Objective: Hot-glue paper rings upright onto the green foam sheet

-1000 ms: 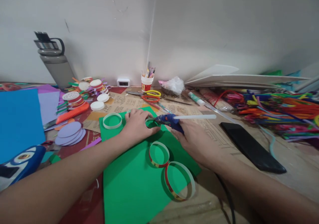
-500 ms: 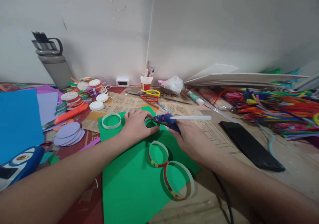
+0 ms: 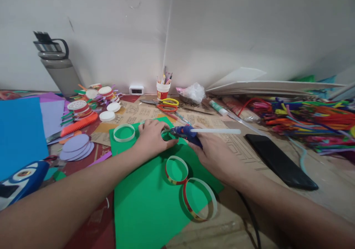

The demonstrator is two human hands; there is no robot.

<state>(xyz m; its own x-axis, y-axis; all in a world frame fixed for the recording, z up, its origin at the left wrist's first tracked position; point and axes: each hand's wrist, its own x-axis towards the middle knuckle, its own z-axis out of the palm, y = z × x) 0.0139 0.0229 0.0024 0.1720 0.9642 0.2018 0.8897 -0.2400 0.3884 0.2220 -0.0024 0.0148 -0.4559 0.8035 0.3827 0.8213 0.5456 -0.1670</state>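
Note:
My right hand [image 3: 212, 149] is closed around a blue hot glue gun [image 3: 184, 132], a white glue stick [image 3: 216, 131] jutting from its back. The gun's nozzle points left at a paper ring [image 3: 165, 131], which my left hand [image 3: 153, 138] grips between thumb and fingers against a green sheet [image 3: 144, 197]. My fingers cover most of that ring. Another ring [image 3: 124, 140] lies at the sheet's upper left corner. Nearer to me are a smaller ring [image 3: 176, 182] and a larger ring [image 3: 199, 218], both with red and yellow printed outsides, touching each other.
Scissors [image 3: 166, 105] and a cup of pens [image 3: 163, 90] stand behind my hands. To the right lie a black phone [image 3: 280, 162] and a pile of pipe cleaners [image 3: 313, 119]. At left are lilac discs [image 3: 76, 147], an orange cutter [image 3: 79, 125] and a bottle [image 3: 59, 68].
The back end of the glue stick has shifted slightly to the right. Both hands stay in nearly the same place, and the rings lie as before.

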